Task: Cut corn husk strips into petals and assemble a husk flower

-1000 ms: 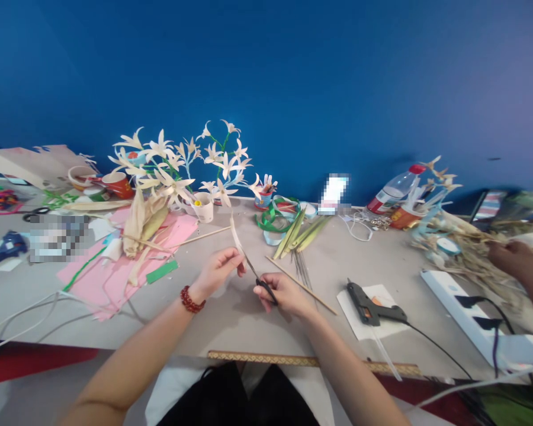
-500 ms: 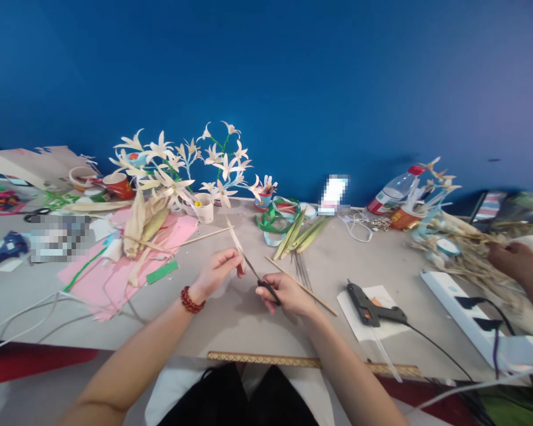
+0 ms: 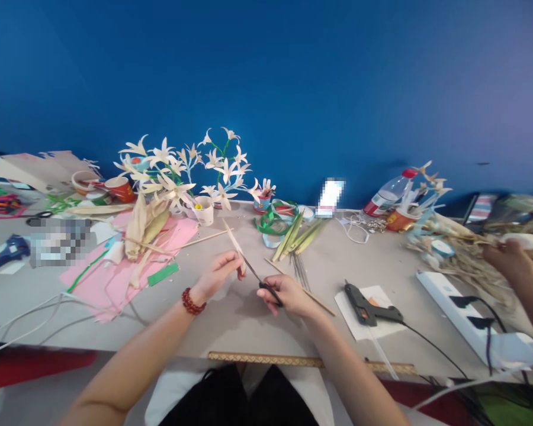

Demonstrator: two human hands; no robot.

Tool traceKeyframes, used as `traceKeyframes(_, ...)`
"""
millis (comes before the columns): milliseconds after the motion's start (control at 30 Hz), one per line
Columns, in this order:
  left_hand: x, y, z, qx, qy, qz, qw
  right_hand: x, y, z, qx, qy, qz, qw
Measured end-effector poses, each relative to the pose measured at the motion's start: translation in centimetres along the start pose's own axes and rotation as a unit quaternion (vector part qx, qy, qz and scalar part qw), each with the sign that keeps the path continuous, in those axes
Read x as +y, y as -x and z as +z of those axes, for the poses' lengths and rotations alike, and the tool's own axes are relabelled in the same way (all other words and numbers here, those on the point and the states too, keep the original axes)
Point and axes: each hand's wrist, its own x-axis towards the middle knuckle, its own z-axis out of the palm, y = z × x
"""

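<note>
Over the front middle of the table, my left hand [image 3: 220, 273] pinches a narrow pale husk strip [image 3: 231, 234] that points up and away. My right hand [image 3: 288, 292] is closed around the black handles of a pair of scissors [image 3: 269, 290]. Their blades reach left to the strip, close to my left fingertips; whether they touch it is hard to tell. Just beyond my right hand lie a thin wooden stick [image 3: 317, 300], several dark wires [image 3: 299, 267] and greenish folded husks [image 3: 293, 238].
Pale husk flowers [image 3: 224, 168] stand in paper cups at the back. Left are dried husks [image 3: 137, 228] on pink paper [image 3: 89, 284]. A glue gun [image 3: 368, 305] and power strip [image 3: 453, 313] with cables lie right. Another person's hand [image 3: 513, 260] works among husk fibres at far right.
My hands, the strip and the scissors hold almost the same position. The view has shifted slightly, and the other person's hand appears a little farther left.
</note>
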Motion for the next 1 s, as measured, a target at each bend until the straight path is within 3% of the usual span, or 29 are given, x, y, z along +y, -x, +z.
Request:
traceKeyframes(467,0.8,1.2,1.9,-0.035,0.016,-0.019,0.999,0.7,3.3,0.3,0.045,0.025,-0.001,0.999)
traceKeyframes(700,0.1,2.1,1.2,-0.040,0.043,-0.074,0.996,1.5,4.1,0.6,0.078,0.028,0.015,0.996)
traceKeyframes(833,0.1,2.5,1.0,-0.108,0.048,-0.126,0.985,0.8,3.7,0.7,0.101,-0.031,-0.010,0.994)
traceKeyframes(1000,0.5,2.6,1.4,-0.202,0.032,-0.167,0.965,-0.6,1.8,1.8,0.124,-0.114,-0.095,0.981)
